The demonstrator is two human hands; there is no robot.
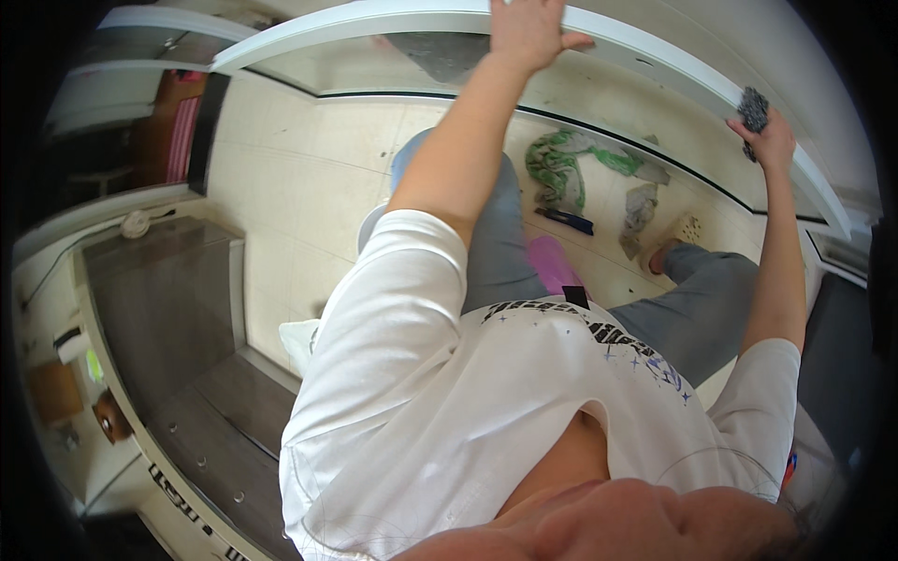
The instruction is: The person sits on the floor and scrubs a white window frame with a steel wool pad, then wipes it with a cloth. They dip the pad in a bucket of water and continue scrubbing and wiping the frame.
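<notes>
Across the top runs the white frame [393, 19] of a glass panel, with its pane [603, 91] below. My left hand [530, 31] grips this frame near the upper middle. Its thumb is spread along the near face, and its fingertips are cut off by the picture's edge. Farther right, my right hand [775, 140] holds a grey steel wool scourer [753, 112] against the frame, mostly between thumb and fingers. On the floor under the pane lie a crumpled green and white cloth [558, 168] and a greyish rag [637, 214].
A dark blue, long tool [565, 220] and a pink bottle-like object [554, 263] are near my legs. My foot wears a beige clog [686, 230]. To the left stands a grey-brown box-like unit [161, 280] with a coiled cord [135, 224] on its edge. A dark panel [842, 343] is at right.
</notes>
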